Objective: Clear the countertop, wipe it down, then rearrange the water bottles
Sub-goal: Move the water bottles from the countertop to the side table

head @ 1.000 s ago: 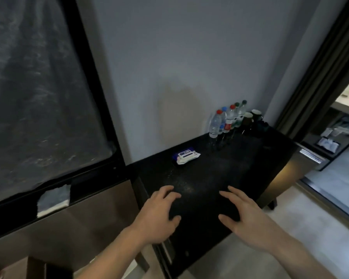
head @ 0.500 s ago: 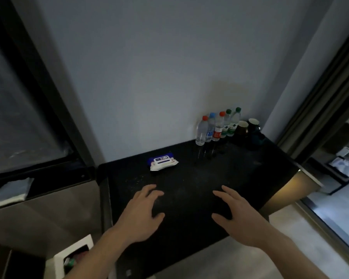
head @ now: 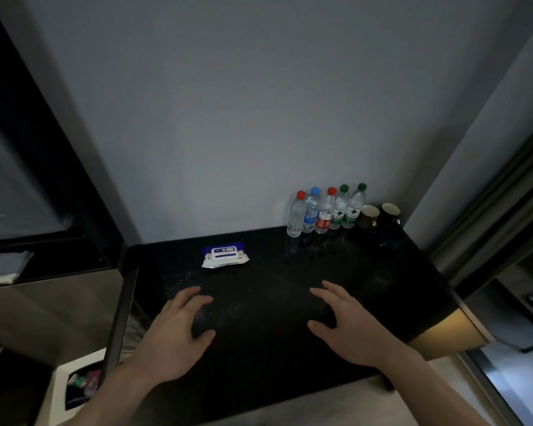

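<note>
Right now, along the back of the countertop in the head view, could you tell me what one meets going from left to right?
Wipes pack → red-capped bottle → blue-capped bottle → red-labelled bottle → two green-capped bottles → brown cup → dark cup.

I see my left hand (head: 170, 339) and right hand (head: 351, 330) side by side over the near half of the countertop (head: 274, 348). Beyond the left hand lies a wipes pack (head: 225, 256). Beyond the right hand, bottles (head: 326, 212) line the wall, with two mugs (head: 379, 215) to their right.

left hand (head: 173, 336), right hand (head: 348, 329), fingers relaxed, empty
</note>
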Available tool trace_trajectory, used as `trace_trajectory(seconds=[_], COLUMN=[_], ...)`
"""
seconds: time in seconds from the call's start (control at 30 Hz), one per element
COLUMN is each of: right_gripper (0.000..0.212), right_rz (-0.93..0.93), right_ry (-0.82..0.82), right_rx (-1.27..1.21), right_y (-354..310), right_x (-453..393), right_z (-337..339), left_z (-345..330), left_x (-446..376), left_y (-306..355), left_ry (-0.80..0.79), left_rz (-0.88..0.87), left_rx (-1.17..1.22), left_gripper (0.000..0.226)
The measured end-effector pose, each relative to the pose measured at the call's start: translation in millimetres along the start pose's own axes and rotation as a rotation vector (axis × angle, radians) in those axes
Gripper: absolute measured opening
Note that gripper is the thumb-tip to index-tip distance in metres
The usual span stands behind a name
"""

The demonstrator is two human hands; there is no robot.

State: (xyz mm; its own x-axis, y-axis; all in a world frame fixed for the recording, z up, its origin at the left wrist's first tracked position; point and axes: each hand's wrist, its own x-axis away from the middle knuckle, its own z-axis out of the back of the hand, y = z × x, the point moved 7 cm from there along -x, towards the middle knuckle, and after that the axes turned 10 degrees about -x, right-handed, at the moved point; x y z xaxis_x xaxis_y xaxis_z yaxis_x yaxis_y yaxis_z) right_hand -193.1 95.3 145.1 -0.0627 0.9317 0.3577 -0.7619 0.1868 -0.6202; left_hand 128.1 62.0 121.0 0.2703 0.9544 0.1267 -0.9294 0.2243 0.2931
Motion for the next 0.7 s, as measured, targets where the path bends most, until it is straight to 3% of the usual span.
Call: trace_trajectory(seconds=[0.3, 0.7], right_gripper=[0.074, 0.074], right_rz=[-0.081, -0.008], right_ry=[0.083, 0.019], right_rx=[0.041, 0.073], right_y=[62, 84], right_x=[-37, -158], right_z=[63, 124], left_z=[-18, -26], left_x=[-110, -225], left_y=[66, 117], left_ry=[-0.067, -0.105], left_rz=[-0.075, -0.082], left_rx=[-0.006, 0.008], left_gripper=[0.068, 0.069])
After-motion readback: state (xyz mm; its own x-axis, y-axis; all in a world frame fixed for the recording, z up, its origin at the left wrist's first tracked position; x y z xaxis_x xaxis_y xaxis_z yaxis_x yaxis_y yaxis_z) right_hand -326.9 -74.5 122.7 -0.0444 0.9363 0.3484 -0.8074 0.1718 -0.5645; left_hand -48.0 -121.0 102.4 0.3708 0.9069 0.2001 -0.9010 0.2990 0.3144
